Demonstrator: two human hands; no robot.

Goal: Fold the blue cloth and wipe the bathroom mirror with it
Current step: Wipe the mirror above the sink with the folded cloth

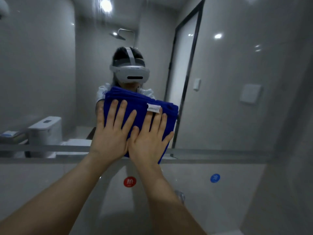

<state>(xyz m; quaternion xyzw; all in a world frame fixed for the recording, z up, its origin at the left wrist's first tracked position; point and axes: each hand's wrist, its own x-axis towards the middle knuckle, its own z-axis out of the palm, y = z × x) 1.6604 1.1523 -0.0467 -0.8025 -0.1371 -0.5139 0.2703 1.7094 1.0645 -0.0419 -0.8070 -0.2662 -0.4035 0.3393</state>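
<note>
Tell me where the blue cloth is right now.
Head view, centre: the folded cloth lies flat against the mirror, near its lower edge, with the left hand and the right hand pressing it side by side.

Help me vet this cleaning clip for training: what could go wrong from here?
1. The left hand and right hand press the cloth to the mirror with flat fingers. Neither has a grip, so easing pressure could let it slide down and drop.
2. The cloth sits low on the mirror, while streaks show near the top; they may be missed.
</note>
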